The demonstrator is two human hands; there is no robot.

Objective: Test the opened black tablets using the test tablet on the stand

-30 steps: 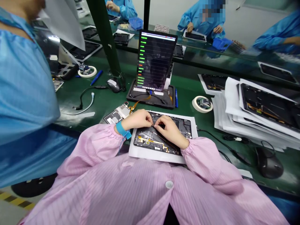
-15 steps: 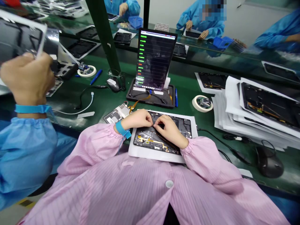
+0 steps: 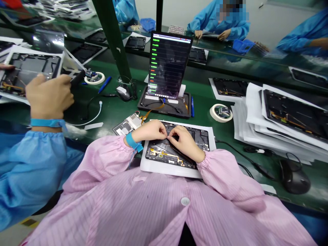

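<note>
**Two grips pinched together above an opened tablet**

Several rows of green and red writing run down the standing screen (image 3: 169, 65), too small to read; no brand name can be made out on it. It stands tilted back in a black tray (image 3: 176, 114) on the green desk (image 3: 115, 108).

Before it, at the desk's near edge, the opened tablet (image 3: 164, 147) lies on a white sheet (image 3: 153, 168), its inner parts and orange ribbon facing up. Both the left grip (image 3: 158, 131) and the right grip (image 3: 182, 139) are closed to a pinch, fingertips almost meeting over the tablet's middle. Whether something thin sits between them cannot be told. A part-covered circuit board (image 3: 128, 124) lies beside the left forearm.

Compared with half a second ago, the two grips hold the same place. At the far left, a co-worker's hand (image 3: 50, 97) has lowered another opened tablet (image 3: 36, 66), now turned flatter and more fully in view. Across the glass, the hands of a co-worker in blue (image 3: 216, 20) have shifted slightly.
</note>
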